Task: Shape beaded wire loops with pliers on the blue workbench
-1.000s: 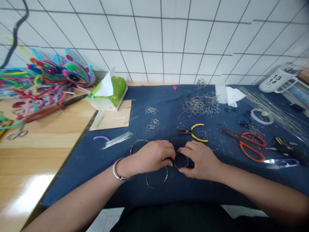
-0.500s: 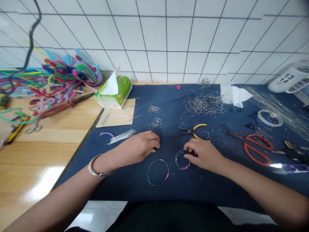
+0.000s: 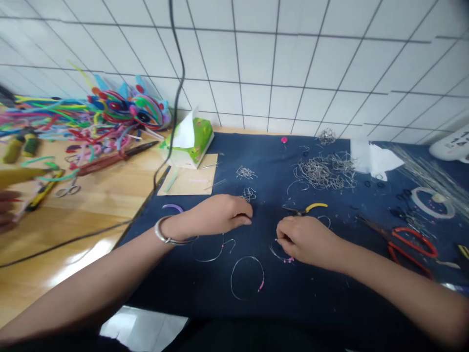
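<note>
Over the middle of the blue cloth [image 3: 300, 288], toward its near edge, the left hand [image 3: 229, 215] hangs palm down, fingers curled in and fingertips close to the thumb; whether anything is pinched there I cannot tell. A silver bangle [image 3: 161, 230] circles that wrist. Just below the hand lies a bent wire [image 3: 212, 260] with a hooked end, partly hidden.

The right hand [image 3: 306, 242] is bent over a beaded wire ring [image 3: 288, 260], covering its right part; the fingers are drawn in, and their grip on it cannot be made out. A second ring with pink beads [image 3: 261, 285] lies flat between the hands, nearer the cloth's near edge.

Yellow-handled pliers [image 3: 315, 207] lie just beyond the right hand, partly covered by it. Beyond the left hand are two small heaps of bent wire [image 3: 246, 172]; a larger wire tangle [image 3: 324, 171] sits toward the far edge. Red-handled scissors [image 3: 417, 239] lie toward the right edge. A tissue box [image 3: 198, 144] stands at the far left corner, beside a brown card [image 3: 188, 183] at the left edge.
</note>
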Demonstrator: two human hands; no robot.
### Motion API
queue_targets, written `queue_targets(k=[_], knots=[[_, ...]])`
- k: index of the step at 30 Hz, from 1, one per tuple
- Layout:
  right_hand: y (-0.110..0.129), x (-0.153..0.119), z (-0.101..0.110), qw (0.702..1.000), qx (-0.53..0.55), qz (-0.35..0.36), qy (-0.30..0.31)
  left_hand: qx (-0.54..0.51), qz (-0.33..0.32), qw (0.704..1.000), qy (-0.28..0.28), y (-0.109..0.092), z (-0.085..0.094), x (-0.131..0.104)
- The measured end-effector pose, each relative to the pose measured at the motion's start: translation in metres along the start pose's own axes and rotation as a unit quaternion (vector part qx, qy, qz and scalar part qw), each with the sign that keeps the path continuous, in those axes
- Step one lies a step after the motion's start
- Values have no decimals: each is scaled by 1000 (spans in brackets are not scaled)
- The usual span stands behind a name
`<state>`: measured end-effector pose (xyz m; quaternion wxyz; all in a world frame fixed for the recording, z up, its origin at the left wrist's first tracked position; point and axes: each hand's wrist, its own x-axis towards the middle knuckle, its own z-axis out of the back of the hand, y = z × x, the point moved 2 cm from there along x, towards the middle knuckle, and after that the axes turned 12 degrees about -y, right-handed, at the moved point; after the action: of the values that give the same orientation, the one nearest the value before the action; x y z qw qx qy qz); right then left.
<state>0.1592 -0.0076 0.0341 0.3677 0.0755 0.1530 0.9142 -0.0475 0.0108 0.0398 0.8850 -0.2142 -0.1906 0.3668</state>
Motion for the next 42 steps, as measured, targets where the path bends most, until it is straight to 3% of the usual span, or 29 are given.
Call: queue_targets(k=[6,13,19,25,35,38,42], knots=[[5,37,-11,998,37,52,-24,-65,97,979,-169,31,-5,16],[-12,49,-31,989,128,-17,-69,-108,147,958,-222,49,-19,8],[-9,47,-30,991,115,-16,-66,-55,109,958,-260,42,-20,8],[2,43,-32,999,19,14,-41,-30,101,959,-263,39,-21,6],[-7,39,-29,997,69,-6,-46,-32,101,964,-242,23,-16,4],[-10,41,-27,992,106,-25,-64,-60,106,974,-193,17,-16,6],[-15,45,-22,975,173,-93,-105,-131,122,981,-76,9,-19,8]])
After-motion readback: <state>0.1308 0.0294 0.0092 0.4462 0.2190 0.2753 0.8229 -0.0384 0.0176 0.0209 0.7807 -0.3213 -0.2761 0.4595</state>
